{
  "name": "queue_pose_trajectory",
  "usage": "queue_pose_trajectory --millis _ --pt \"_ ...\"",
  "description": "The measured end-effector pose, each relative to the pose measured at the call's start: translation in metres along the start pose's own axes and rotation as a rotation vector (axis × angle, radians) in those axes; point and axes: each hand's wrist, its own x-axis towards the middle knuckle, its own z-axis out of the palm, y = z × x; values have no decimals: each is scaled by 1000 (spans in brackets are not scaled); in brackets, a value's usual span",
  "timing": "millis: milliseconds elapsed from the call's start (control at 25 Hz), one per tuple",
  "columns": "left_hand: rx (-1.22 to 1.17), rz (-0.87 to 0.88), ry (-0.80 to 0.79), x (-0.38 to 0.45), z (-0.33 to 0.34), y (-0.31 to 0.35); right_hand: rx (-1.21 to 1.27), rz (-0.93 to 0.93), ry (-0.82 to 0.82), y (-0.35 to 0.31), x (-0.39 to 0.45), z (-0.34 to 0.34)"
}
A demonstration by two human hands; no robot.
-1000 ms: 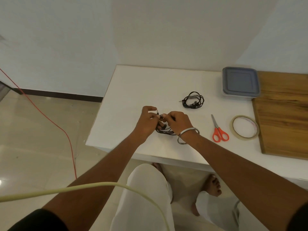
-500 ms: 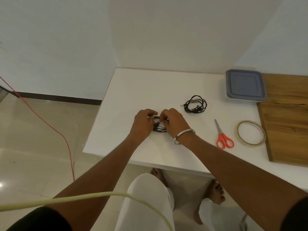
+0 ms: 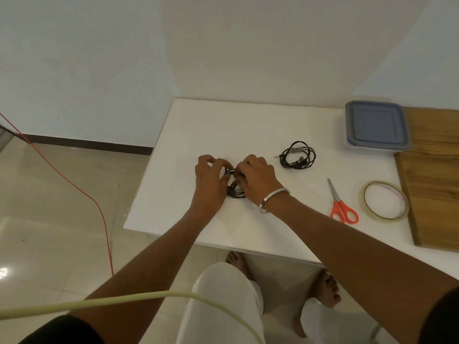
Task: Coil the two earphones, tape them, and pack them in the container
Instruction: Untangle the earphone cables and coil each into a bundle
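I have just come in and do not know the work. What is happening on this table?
A person is coiling a black earphone on the white table, left hand and right hand both holding its loops. A second earphone lies coiled further right, apart from the hands. The scissors and tape lie untouched, and the container has its lid on.

My two bare arms, dark short sleeves, white trousers.

I see a plain silver bangle (image 3: 272, 199) on my right wrist, black sleeve edges (image 3: 59, 330) at the upper arms, loose white trouser legs (image 3: 221, 306), bare feet (image 3: 325, 290), and a pale green cable (image 3: 139, 297) curving across my lap.
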Motion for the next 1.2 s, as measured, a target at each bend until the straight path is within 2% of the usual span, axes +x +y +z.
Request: queue_pose_trajectory --millis 200,560,720,880,1200 --pt "36 18 -29 -3 -3 -1 -41 -37 -15 0 -11 4" --pt "35 80 -5 -9 -10 0 64 11 -36 -3 -5 7" --pt "12 115 -77 -23 -9 -8 54 -22 -52 1 -5 9" --pt "33 119 -129 -19 -11 -11 10 -68 -50 1 0 11" --pt "45 39 -118 5 -18 -4 13 23 -83 -11 22 9"
